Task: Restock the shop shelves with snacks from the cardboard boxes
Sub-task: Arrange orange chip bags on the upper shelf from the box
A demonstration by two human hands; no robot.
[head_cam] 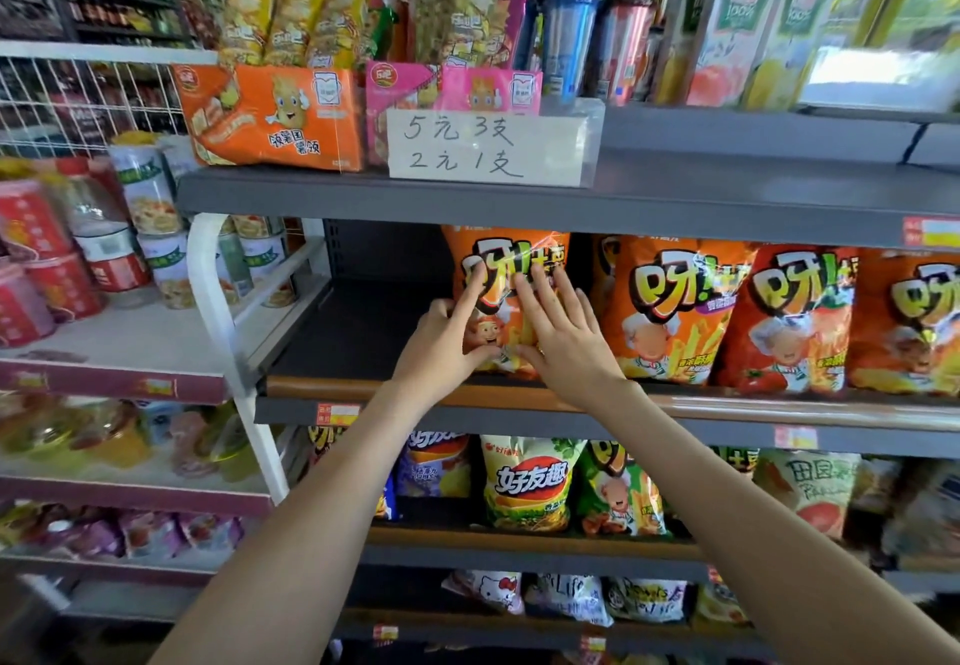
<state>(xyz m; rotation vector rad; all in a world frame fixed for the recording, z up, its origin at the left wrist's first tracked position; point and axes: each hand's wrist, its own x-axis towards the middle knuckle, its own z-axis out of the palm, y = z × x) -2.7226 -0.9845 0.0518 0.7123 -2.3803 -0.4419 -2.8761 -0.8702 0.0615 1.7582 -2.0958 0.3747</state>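
Observation:
An orange snack bag [506, 256] with yellow lettering stands upright on the dark middle shelf [363, 337], leftmost in a row of similar bags. My left hand [447, 347] lies flat against its lower left face, index finger stretched up over the lettering. My right hand [563, 337] presses its front with fingers spread. Neither hand is wrapped around the bag. No cardboard box is in view.
More orange and red snack bags [675, 311] fill the shelf to the right; bare shelf lies to the left. A handwritten price sign [485, 144] and snack display boxes sit above. Canned goods [150, 227] stand on the white rack at left. Lower shelves hold more bags.

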